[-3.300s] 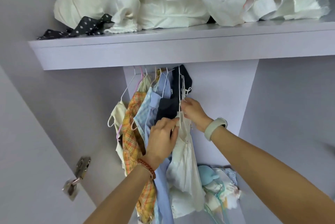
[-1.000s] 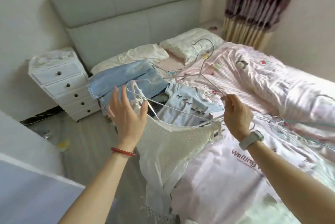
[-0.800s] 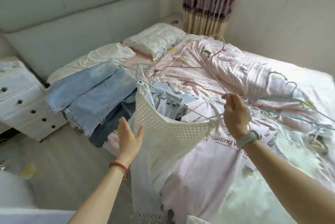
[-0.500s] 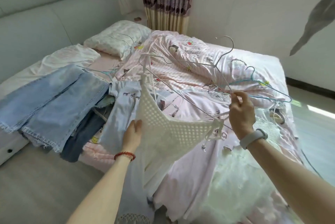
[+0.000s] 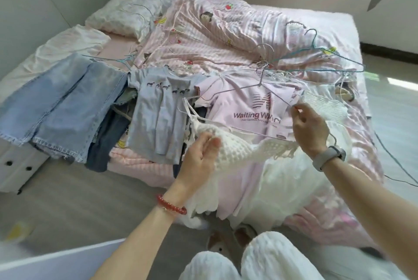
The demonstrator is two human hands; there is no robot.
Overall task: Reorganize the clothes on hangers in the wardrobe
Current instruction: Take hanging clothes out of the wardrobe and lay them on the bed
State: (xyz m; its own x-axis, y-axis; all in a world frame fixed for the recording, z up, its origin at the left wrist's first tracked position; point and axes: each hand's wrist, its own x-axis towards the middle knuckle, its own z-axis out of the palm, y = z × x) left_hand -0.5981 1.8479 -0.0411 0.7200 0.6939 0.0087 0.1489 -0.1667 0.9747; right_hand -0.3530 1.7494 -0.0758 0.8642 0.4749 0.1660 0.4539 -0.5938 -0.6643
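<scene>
A white knitted strappy top (image 5: 239, 150) hangs on a thin wire hanger (image 5: 244, 88) held low over the bed's near edge. My left hand (image 5: 200, 157) grips the top's left side, thumb over the knit. My right hand (image 5: 308, 127) pinches the hanger's right end, where the top's other strap sits. Laid flat on the bed are a pink printed T-shirt (image 5: 228, 107), a grey T-shirt (image 5: 158, 107) and light blue jeans (image 5: 61, 103). The wardrobe is out of view.
Several loose wire hangers (image 5: 316, 57) lie tangled on the pink striped duvet (image 5: 226, 30). A white bedside drawer unit (image 5: 15, 166) stands at the left. A white panel edge (image 5: 56, 259) crosses the bottom left. My white-trousered knees (image 5: 255, 261) are below.
I took the white top on its hanger off the wardrobe rail and turned to the bed. The hanger has come down over the laid-out clothes, and my left hand has closed on the knit.
</scene>
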